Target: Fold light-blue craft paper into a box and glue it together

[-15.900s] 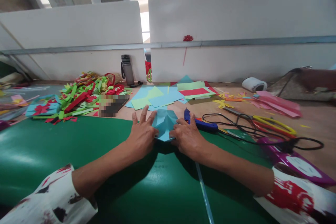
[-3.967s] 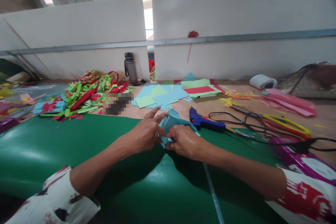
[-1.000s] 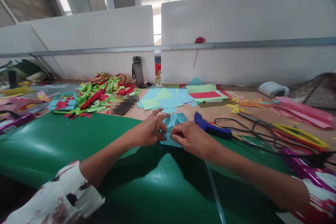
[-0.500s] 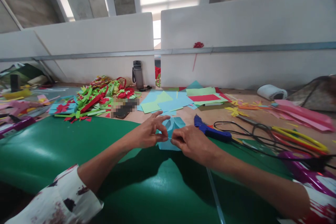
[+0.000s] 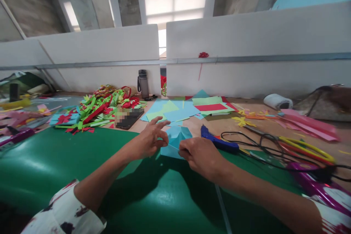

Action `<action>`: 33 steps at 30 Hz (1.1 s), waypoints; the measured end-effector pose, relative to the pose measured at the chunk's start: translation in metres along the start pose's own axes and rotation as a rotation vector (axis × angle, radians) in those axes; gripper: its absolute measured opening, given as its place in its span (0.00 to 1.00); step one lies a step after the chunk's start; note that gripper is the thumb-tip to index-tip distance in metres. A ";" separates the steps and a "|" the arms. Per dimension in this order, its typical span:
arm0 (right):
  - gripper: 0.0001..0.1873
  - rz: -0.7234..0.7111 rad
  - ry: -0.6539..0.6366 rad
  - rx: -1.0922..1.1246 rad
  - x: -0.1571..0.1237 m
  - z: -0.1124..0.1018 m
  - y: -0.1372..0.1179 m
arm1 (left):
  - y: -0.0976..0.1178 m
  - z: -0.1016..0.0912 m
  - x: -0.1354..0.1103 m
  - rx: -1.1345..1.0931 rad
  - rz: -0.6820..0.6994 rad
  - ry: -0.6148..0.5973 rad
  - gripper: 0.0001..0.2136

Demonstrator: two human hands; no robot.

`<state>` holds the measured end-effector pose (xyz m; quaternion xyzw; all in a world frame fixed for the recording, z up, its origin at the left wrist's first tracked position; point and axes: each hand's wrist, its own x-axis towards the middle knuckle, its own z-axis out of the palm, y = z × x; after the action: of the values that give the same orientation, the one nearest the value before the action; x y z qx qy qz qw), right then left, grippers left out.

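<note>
A folded light-blue paper piece [image 5: 175,134] with raised folds and a flat lower flap lies between my hands, at the far edge of the green work surface [image 5: 153,197]. My left hand [image 5: 152,139] is on its left side, thumb and forefinger pinched together and the other fingers raised. What that pinch holds, if anything, is too small to make out. My right hand [image 5: 201,153] has its fingers closed at the paper's right edge, where they appear to grip it. Right of the paper lies a blue glue gun [image 5: 219,140], nozzle pointing away from me.
Behind are blue and green paper sheets [image 5: 175,108]. A black phone [image 5: 131,119] lies near a heap of green and red paper strips [image 5: 101,104]. Yellow-handled scissors [image 5: 304,148], a black cable [image 5: 246,139] and a purple device [image 5: 309,179] are on the right. A bottle [image 5: 143,84] stands behind.
My fingertips have moved a little apart, the left hand going left. A thin pale strand seen between them earlier no longer shows. The view has tilted slightly upward.
</note>
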<state>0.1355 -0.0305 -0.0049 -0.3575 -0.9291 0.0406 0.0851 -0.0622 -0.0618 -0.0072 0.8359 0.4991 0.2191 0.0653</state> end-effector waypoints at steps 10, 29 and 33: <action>0.09 -0.029 0.076 -0.089 0.008 0.003 0.006 | -0.012 -0.002 0.009 -0.020 -0.086 -0.046 0.04; 0.08 -0.144 0.148 -0.194 0.000 0.019 -0.009 | 0.025 0.013 -0.001 0.216 -0.178 -0.251 0.10; 0.08 -0.161 0.149 -0.194 -0.001 0.021 -0.008 | 0.035 0.019 0.000 0.363 -0.238 -0.303 0.10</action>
<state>0.1272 -0.0379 -0.0243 -0.2903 -0.9455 -0.0831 0.1219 -0.0263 -0.0767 -0.0127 0.7926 0.6095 -0.0110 0.0134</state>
